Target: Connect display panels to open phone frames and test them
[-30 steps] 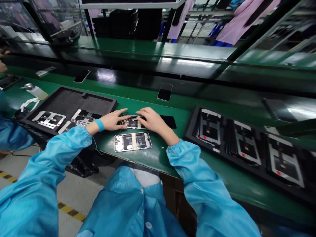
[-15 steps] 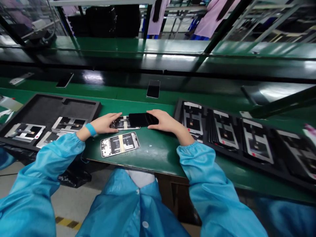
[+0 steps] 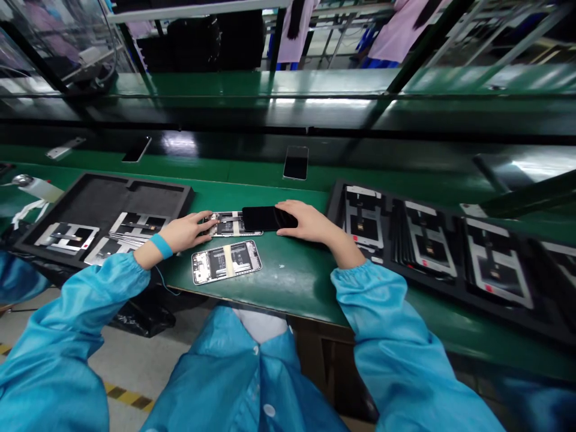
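In the head view, my right hand (image 3: 303,222) holds a black phone screen (image 3: 263,218) by its right end, thumb below and fingers above. The screen's left part lies over the right part of an opened phone body (image 3: 228,224) with a pale tape strip across it. My left hand (image 3: 189,231), a blue band at its wrist, has its fingertips closed on the left end of that body. Just nearer to me, a second opened phone body (image 3: 216,264) with a similar strip lies on the green table (image 3: 288,282), untouched.
On the left, a black foam tray (image 3: 157,187) holds several screen parts. Another foam tray (image 3: 391,252) on the right has rows of them. Beyond my hands a phone (image 3: 296,162) lies on the line, with another dark phone (image 3: 136,149) farther left.
The view has shifted slightly, so everything sits farther right. My left fingers have drawn closer together at the phone body's left end. My right hand keeps its hold on the screen.
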### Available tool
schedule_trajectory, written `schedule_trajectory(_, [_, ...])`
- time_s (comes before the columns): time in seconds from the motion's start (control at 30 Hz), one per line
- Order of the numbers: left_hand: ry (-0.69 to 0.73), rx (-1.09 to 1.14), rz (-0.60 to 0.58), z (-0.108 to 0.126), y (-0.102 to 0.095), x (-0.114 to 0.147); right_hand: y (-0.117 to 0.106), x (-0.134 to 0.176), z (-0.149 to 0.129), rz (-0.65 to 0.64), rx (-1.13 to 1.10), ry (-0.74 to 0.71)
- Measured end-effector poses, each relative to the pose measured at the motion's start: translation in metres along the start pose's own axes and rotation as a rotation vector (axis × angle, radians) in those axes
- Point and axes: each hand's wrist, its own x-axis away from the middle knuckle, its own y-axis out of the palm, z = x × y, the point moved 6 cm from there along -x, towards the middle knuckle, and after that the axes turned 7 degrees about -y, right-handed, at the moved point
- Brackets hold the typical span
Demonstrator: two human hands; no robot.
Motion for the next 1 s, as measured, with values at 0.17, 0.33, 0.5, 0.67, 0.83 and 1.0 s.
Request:
schedule_trajectory(0.17, [-0.003, -0.135, -0.015, 0.006, -0.009, 0.000, 0.002, 0.000, 0.001, -0.014, 0.006, 0.003])
schedule_trajectory(0.33, [0.010, -0.151, -0.011, 0.011, -0.014, 0.001, 0.003, -0.001, 0.003, 0.003, 0.003, -0.001])
schedule_trajectory(0.5, [-0.014, 0.067, -0.037, -0.007, -0.006, -0.002, 0.001, -0.003, 0.001, 0.013, 0.008, 0.005])
schedule_trajectory(0.67, [-0.055, 0.267, -0.029, -0.026, 0.003, -0.007, 0.000, -0.004, 0.000, -0.003, 0.018, 0.012])
schedule_trajectory(0.83, [-0.006, 0.147, -0.004, -0.017, 0.002, -0.003, 0.000, -0.003, 0.000, 0.006, 0.028, 0.005])
schedule_trajectory(1.0, [-0.013, -0.127, 0.004, -0.002, -0.009, 0.003, 0.000, -0.002, 0.000, 0.017, 0.020, -0.003])
